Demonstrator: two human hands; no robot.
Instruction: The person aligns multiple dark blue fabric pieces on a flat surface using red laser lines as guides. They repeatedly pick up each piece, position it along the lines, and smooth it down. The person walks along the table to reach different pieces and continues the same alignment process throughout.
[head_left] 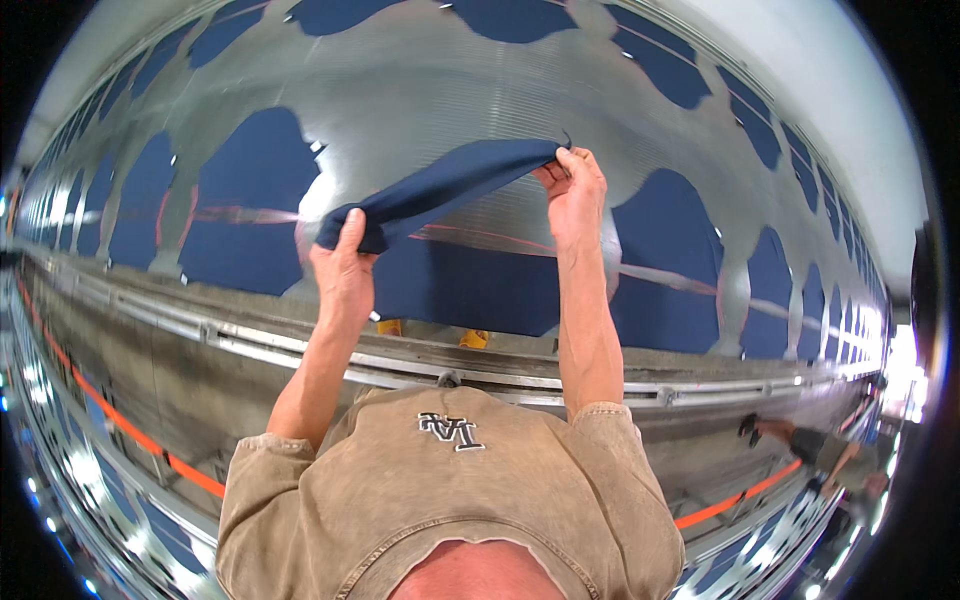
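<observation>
A long, narrow strip-like length of dark navy fabric (450, 185), bunched along its length, is held up near the middle of the frame, slanting from lower left to upper right. The left hand (343, 270) grips its lower-left end, thumb laid over the cloth, where the material folds over itself. The right hand (576, 190) pinches the upper-right end between thumb and fingers; a thin dark thread (567, 137) sticks up there.

Beneath is a long, shiny grey table (430, 90) with fine ribbing, spanning the upper part of the frame. Flat, curved-edged navy fabric pieces lie over it: a rectangular-looking navy piece (465, 290) just below the held cloth, a broad rounded navy piece (250, 170) left of the left hand, and another rounded navy piece (670, 240) right of the right forearm. Pale, pink-edged bands cross several pieces.

A silver metal rail (510, 387) runs along the table's near side. At the lower left is a bright orange strip (140, 440); at the lower right, another person (840, 455) in dark shorts.
</observation>
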